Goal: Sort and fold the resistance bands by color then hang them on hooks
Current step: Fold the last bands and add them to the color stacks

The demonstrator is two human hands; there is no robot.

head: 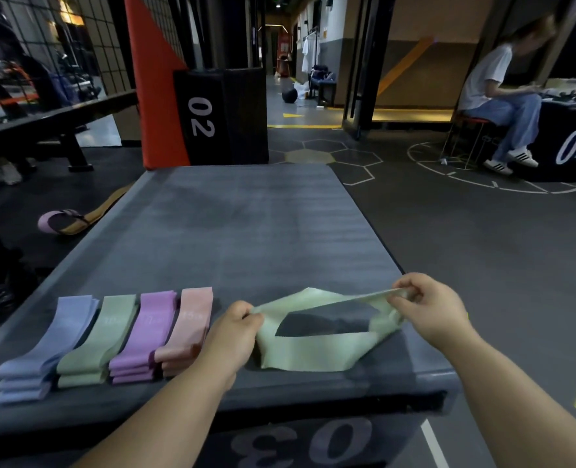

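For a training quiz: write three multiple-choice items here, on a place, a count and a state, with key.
1. Where in the folded row is the pink stack? A) left end B) middle C) right end
2. How many folded stacks lie on the mat? A) two B) four C) six
3. The pale green band is: A) held open B) folded C) hung up
Key: 1 C, purple stack lies left of it; 2 B, blue stack, green stack, purple, pink; 3 A, left hand and right hand pinch its ends.
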